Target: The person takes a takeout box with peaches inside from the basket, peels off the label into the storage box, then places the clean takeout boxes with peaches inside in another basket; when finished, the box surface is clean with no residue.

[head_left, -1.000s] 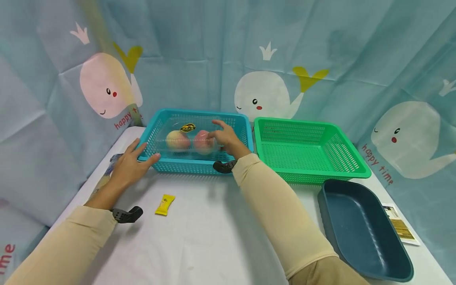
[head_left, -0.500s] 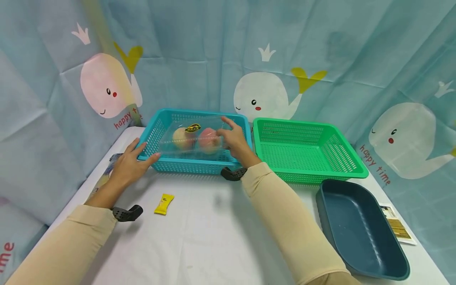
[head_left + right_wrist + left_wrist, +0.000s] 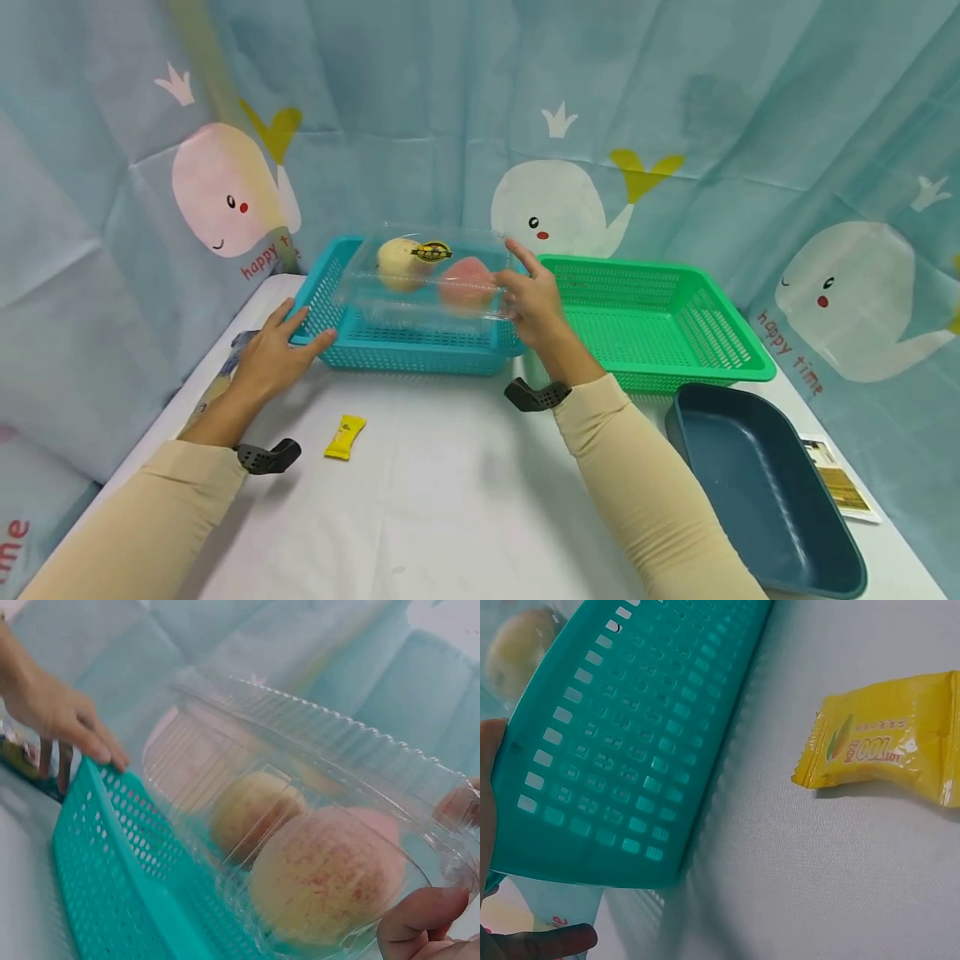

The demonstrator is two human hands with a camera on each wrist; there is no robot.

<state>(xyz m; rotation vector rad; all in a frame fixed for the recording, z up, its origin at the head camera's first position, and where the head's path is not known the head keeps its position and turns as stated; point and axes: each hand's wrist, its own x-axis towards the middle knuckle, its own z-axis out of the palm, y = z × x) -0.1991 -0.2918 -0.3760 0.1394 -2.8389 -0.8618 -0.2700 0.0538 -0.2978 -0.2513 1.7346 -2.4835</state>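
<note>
My right hand (image 3: pixel 534 304) grips the right end of a clear plastic clamshell box (image 3: pixel 360 283), its thumb (image 3: pixel 424 915) in front. Two peaches lie inside, a pale one (image 3: pixel 400 265) and a pinker one (image 3: pixel 467 286). A black and yellow label (image 3: pixel 431 252) marks the lid. The box is tilted and raised over the blue basket (image 3: pixel 405 357), overlapping its rim in the head view. At the basket's left front corner, my left hand (image 3: pixel 273 358) holds the rim, thumb on the front side and fingers on the end; the right wrist view shows those fingers hooked over the corner.
To the right of the blue basket stands a green basket (image 3: pixel 622 333). A dark blue tub (image 3: pixel 757 492) sits at the right front, a picture card (image 3: pixel 840 483) beyond it. One yellow wrapped candy (image 3: pixel 346 437) lies on the white table. Behind hangs a whale-print curtain (image 3: pixel 420 117).
My right hand has lifted the box of peaches up and to the right out of the blue basket, tilting it. The left hand has stayed at the basket's corner.
</note>
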